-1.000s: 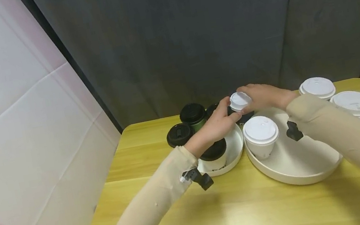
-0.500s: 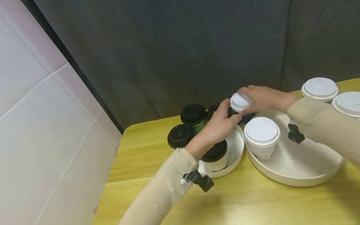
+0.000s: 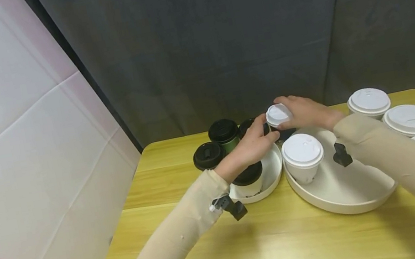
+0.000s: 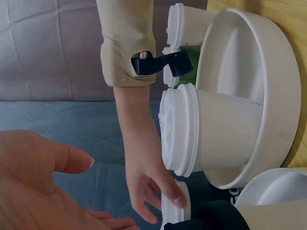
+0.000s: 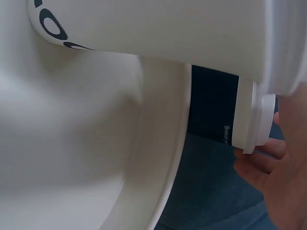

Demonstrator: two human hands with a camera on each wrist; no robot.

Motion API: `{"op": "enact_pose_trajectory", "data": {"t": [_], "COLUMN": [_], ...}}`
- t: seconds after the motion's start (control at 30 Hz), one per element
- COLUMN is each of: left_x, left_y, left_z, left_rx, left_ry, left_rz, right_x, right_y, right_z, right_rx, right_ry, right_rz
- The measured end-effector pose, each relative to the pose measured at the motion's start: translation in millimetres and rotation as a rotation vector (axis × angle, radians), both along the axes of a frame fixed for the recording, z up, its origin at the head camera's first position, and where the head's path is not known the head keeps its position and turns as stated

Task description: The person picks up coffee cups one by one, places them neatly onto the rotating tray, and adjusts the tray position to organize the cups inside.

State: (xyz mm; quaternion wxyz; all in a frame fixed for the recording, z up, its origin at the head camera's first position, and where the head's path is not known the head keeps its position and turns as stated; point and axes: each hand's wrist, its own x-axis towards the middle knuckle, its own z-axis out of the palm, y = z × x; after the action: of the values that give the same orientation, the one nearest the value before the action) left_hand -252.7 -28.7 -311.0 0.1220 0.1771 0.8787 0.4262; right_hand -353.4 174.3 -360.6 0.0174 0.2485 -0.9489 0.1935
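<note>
At the back of the table, my right hand point(image 3: 304, 112) has its thumb and fingers round the white lid of a dark-bodied paper cup point(image 3: 279, 116). In the right wrist view, fingertips point(image 5: 252, 167) lie at the lid's rim, and small white lettering shows on the cup point(image 5: 216, 105) beyond the tray wall. My left hand point(image 3: 251, 144) reaches over black-lidded cups, thumb and fingers extended toward the same cup's left side. In the left wrist view that hand point(image 4: 38, 187) is spread and holds nothing. A white-lidded cup point(image 3: 302, 156) stands upright on the large round tray point(image 3: 351, 187).
A smaller round white tray point(image 3: 273, 173) at left bears several black-lidded cups, one white-bodied point(image 3: 247, 180). Another black lid point(image 3: 208, 155) shows at its left edge. Right of the large tray stand white-lidded cups point(image 3: 369, 102), partly behind the right sleeve. A dark curtain point(image 3: 217, 44) closes the back.
</note>
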Motion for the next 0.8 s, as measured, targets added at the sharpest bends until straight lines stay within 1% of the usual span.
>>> {"op": "enact_pose_trajectory", "data": {"t": [0.2, 0.37, 0.5, 0.67, 0.8], "left_x": [-3.1, -7.5, -10.8, -13.9, -16.3], "left_y": [0.1, 0.3, 0.8, 0.9, 1.4], "left_z": [2.3, 4.8, 4.7, 4.0, 3.3], "left_rx": [-0.033, -0.054, -0.053, -0.04, -0.026], "left_ry": [0.014, 0.023, 0.038, 0.051, 0.071], "left_rz": [0.012, 0.037, 0.041, 0.033, 0.007], "right_x": [-0.4, 2.5, 6.7, 13.3, 18.1], "right_y": [2.9, 6.4, 10.8, 16.2, 19.4], "right_z": [11.6, 30.3, 46.7, 64.3, 73.5], "right_rx": [-0.027, -0.055, -0.08, -0.119, -0.125], "right_ry": [0.043, 0.043, 0.044, 0.05, 0.057], "right_rz": [-0.019, -0.06, -0.078, -0.098, -0.112]}}
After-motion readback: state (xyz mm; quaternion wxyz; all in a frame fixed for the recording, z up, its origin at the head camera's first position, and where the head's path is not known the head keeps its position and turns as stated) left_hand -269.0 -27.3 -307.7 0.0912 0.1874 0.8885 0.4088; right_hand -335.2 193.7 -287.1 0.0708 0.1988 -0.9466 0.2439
